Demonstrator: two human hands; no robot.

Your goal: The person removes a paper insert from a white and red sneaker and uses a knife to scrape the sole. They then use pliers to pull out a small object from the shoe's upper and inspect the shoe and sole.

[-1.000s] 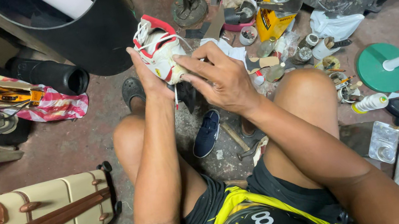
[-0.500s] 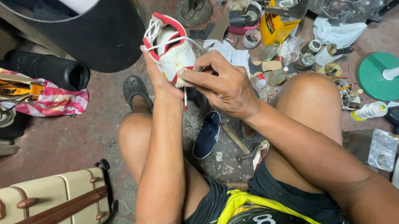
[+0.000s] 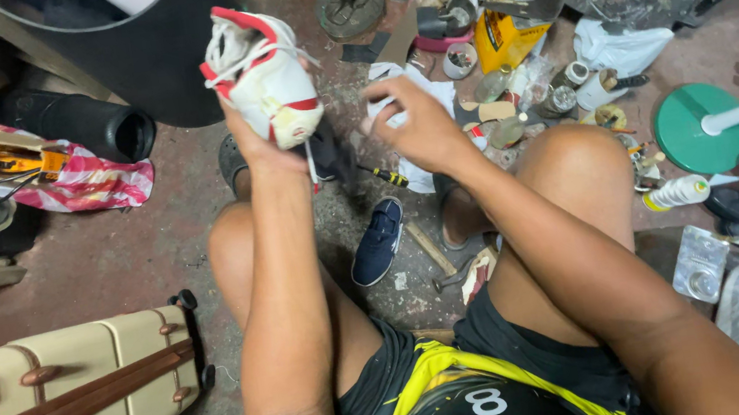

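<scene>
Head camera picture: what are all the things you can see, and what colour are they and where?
sneaker: one, white and red, held up in the left hand
dark shoe: one, navy, on the floor between the knees
suitcase: one, cream with brown straps, lower left
striped bag: one, pink and white, left
black roll: one, left, by the round black tub
yellow pouch: one, top centre
small jars: several, cluttered, beyond the right knee
green disc: one, right
white bottle: one, lying right
left hand: gripping the sneaker
right hand: empty, beside the sneaker
</scene>
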